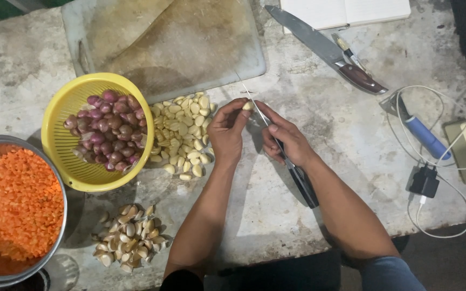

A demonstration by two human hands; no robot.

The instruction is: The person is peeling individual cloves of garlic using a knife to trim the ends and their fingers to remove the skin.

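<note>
Two bare forearms rise from the bottom edge, elbows cut off, meeting above the worn grey stone table (pixel 319 124). Left hand (pixel 226 132) pinches a small pale garlic clove (pixel 247 106) at its fingertips, mostly hidden by them. Right hand (pixel 286 139) is closed around a thin-bladed dark-handled paring knife (pixel 284 156); its long axis runs diagonally, tip pointing up-left past the clove, handle toward the lower right. Just left lies a heap of peeled cream garlic cloves (pixel 183 134) beside a yellow plastic basket (pixel 68 108) of purple shallots.

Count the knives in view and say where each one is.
2. A long thin knife is held in the right hand, working a garlic clove with the left hand. A large knife lies beside the cutting board.
</note>
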